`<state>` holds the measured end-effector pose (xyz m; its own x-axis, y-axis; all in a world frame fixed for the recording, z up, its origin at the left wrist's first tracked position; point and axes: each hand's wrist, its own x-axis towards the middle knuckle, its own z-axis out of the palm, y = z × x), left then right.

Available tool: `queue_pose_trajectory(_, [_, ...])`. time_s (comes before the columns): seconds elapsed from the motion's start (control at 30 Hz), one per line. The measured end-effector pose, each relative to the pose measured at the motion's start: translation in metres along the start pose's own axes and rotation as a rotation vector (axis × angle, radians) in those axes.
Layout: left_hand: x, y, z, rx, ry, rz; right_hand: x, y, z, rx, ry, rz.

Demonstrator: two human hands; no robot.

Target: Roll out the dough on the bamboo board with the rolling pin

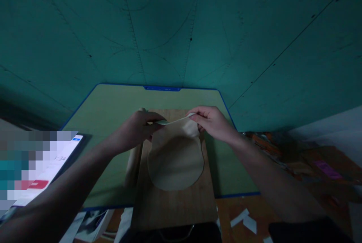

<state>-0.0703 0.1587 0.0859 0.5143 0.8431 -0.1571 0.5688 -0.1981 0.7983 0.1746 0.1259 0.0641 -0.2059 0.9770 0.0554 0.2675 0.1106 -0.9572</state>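
Note:
A rolled-out sheet of dough [175, 160], pale and roughly round, lies with its near part on a wooden board [175, 209]. Its far edge is lifted off the board and stretched between my two hands. My left hand [144, 124] pinches that edge at the left, thumb and fingers closed on it. At the right, my right hand [210, 120] grips the same edge between thumb and fingers. Along the board's left side lies a rolling pin [132, 165], its upper part hidden behind my left hand and wrist.
Beneath the board is a yellow-green mat or tabletop [110, 103] with a blue rim. A lit screen [60, 164] stands at the left, partly pixelated. Behind rises a green wall [169, 28]. White paper scraps [244, 220] lie at the lower right, near cluttered boxes [319, 164].

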Motion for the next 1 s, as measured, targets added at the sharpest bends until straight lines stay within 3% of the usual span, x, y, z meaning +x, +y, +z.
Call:
queue_pose_trajectory(0.27, [0.001,0.004,-0.005,-0.005,-0.003,-0.018,0.0,-0.007,-0.005,0.037,-0.005,0.037])
queue_pose_trajectory(0.47, [0.015,-0.016,-0.001,-0.033,-0.045,-0.052,0.01,0.01,-0.003,0.022,0.005,0.116])
queue_pose_trajectory(0.67, [0.034,-0.029,-0.002,-0.059,-0.07,-0.116,0.033,0.028,-0.006,-0.099,-0.01,0.11])
queue_pose_trajectory(0.77, [0.048,-0.033,-0.008,0.106,-0.062,-0.122,0.054,0.035,-0.009,-0.189,0.014,0.145])
queue_pose_trajectory(0.87, [0.046,-0.035,-0.013,0.28,0.073,-0.128,0.057,0.035,-0.016,-0.236,0.072,0.15])
queue_pose_trajectory(0.93, [0.028,-0.035,-0.01,0.373,0.172,-0.042,0.038,0.029,-0.02,-0.314,0.131,0.084])
queue_pose_trajectory(1.0, [-0.002,-0.035,0.001,0.473,0.201,0.176,0.003,0.023,-0.016,-0.461,0.151,-0.082])
